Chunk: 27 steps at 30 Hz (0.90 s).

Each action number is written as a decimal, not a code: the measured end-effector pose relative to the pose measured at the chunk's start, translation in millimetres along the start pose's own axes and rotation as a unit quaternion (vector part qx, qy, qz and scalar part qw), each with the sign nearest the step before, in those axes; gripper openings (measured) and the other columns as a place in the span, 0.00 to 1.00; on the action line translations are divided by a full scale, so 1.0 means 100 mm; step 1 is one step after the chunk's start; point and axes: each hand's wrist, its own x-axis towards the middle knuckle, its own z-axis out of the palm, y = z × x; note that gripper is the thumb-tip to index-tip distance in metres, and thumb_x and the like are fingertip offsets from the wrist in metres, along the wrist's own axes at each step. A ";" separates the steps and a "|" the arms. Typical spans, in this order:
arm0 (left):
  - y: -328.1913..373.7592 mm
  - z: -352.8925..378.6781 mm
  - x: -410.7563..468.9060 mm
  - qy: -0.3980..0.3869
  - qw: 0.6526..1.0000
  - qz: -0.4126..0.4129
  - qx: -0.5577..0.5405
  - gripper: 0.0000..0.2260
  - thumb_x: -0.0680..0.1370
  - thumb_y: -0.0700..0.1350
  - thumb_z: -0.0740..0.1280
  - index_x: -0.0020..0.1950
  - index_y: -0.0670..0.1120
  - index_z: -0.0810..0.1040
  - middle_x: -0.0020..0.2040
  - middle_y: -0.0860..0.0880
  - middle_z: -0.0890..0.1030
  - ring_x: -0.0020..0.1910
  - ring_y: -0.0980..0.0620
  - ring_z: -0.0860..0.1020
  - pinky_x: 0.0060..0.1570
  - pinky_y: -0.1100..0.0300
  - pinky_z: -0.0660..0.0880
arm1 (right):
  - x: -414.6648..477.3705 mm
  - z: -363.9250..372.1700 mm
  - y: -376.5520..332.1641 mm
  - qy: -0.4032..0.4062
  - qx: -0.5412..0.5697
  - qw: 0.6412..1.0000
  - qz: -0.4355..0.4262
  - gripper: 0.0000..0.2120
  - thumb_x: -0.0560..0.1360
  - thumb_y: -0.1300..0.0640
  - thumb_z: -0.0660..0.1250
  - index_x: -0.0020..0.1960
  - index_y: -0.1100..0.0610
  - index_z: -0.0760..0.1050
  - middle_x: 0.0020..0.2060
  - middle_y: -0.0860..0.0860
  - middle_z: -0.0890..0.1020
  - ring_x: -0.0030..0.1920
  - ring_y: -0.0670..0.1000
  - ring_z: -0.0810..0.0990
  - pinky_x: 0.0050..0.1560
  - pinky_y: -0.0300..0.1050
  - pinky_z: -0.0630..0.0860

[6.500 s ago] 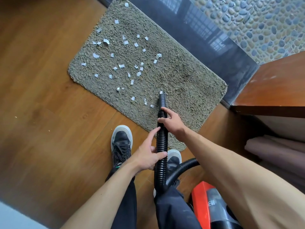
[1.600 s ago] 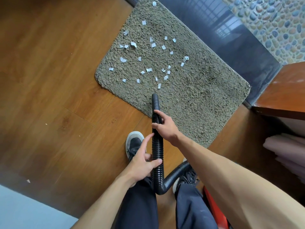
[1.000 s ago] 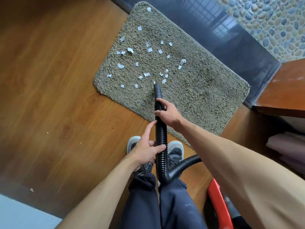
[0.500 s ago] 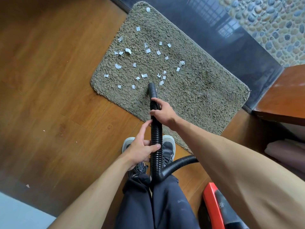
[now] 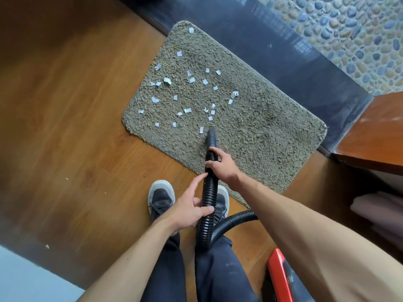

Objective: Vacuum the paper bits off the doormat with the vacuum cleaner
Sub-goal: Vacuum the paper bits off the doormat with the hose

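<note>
Fewer scraps lie on the near strip of the doormat [image 5: 261,131] than a few seconds ago, and the nozzle [image 5: 211,138] now sits a little further right than half a second back, its mouth down on the pile just beside the nearest bit [image 5: 201,129]. The remaining paper bits [image 5: 187,110] are scattered over the far left half of the mat, well apart from one another. The right hand [image 5: 222,166] grips the ribbed hose [image 5: 208,197] just behind the smooth nozzle, fingers curled over the top. The left hand [image 5: 189,211] holds the hose lower down, thumb across it and forefinger stretched along the ribs. From there the hose loops back toward the red vacuum cleaner [image 5: 277,271] on the wooden floor [image 5: 76,127] at the person's right. The hose looks light and very bendy, so it probably needs this two-handed hold: steering comes from the grip close to the stiff nozzle, while the lower hand carries the slack. The ribs should give a sure, non-slip purchase. The scraps look featherlight and likely to lift easily or skitter if the nozzle knocks them. The shaggy pile is soft and may drag against the mouth, and the mat could ruck or slide on the smooth boards.
</note>
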 end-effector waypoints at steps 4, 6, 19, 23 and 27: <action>0.03 -0.06 -0.02 0.002 1.000 -0.017 -0.004 0.37 0.78 0.37 0.68 0.71 0.73 0.57 0.53 0.40 0.84 0.53 0.38 0.83 0.44 0.44 0.77 | 0.01 0.04 -0.06 -0.009 -0.001 1.000 0.000 0.30 0.73 0.63 0.66 0.74 0.52 0.66 0.58 0.54 0.77 0.51 0.51 0.78 0.50 0.46 0.78; 0.05 -0.09 -0.03 0.002 1.000 -0.026 -0.010 0.37 0.78 0.37 0.68 0.71 0.73 0.58 0.53 0.38 0.84 0.56 0.35 0.82 0.51 0.36 0.78 | 0.02 0.06 -0.07 -0.006 -0.002 1.000 0.003 0.30 0.73 0.62 0.66 0.74 0.51 0.66 0.59 0.54 0.77 0.52 0.51 0.78 0.52 0.47 0.78; 0.06 -0.33 -0.15 -0.010 0.999 -0.033 -0.030 0.37 0.79 0.36 0.67 0.74 0.69 0.56 0.48 0.46 0.86 0.45 0.51 0.84 0.50 0.41 0.80 | 0.06 0.36 -0.15 0.024 -0.034 0.999 0.011 0.31 0.69 0.57 0.67 0.72 0.49 0.69 0.59 0.54 0.78 0.56 0.54 0.79 0.61 0.55 0.76; 0.07 -0.42 -0.17 -0.012 0.999 -0.034 -0.035 0.37 0.79 0.36 0.67 0.74 0.69 0.55 0.45 0.48 0.86 0.44 0.52 0.84 0.50 0.44 0.80 | 0.07 0.44 -0.22 0.028 -0.050 0.998 0.009 0.31 0.68 0.56 0.67 0.72 0.47 0.68 0.59 0.53 0.78 0.56 0.54 0.78 0.62 0.53 0.75; 0.11 -0.50 -0.17 -0.018 0.999 -0.035 -0.035 0.37 0.79 0.36 0.67 0.74 0.70 0.56 0.46 0.47 0.86 0.45 0.51 0.84 0.51 0.40 0.80 | 0.10 0.49 -0.27 0.038 -0.035 0.999 0.012 0.35 0.63 0.52 0.65 0.71 0.44 0.69 0.58 0.53 0.79 0.55 0.54 0.80 0.60 0.55 0.77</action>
